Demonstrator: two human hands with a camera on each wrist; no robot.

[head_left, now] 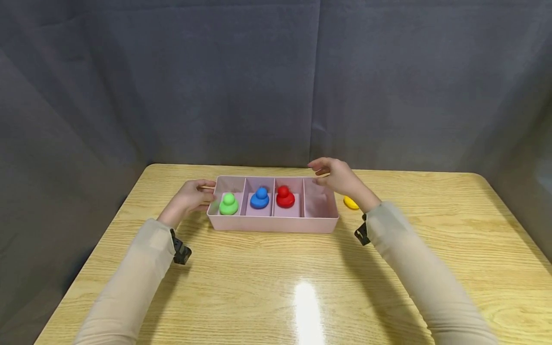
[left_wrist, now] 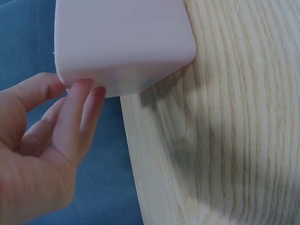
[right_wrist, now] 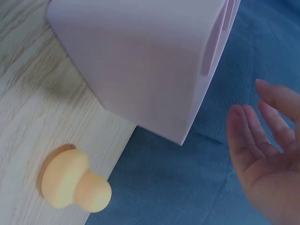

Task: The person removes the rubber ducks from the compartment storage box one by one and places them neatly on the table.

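Notably, both hands flanked the pink divided tray (head_left: 272, 224) at mid-table.
Left hand (head_left: 192, 196) fingertips (left_wrist: 84, 91) touched its left end, steadying it; right hand (head_left: 338, 176) hovered spread above the empty right compartment; yellow toy (head_left: 350, 202) lay just right.

No readable text, label, brand, number or sign on anything in view.

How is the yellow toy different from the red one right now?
The red toy stands upright inside the pink tray; the yellow toy lies on its side on the table, outside the tray, by the right hand. Both look like the same knobbed shape.
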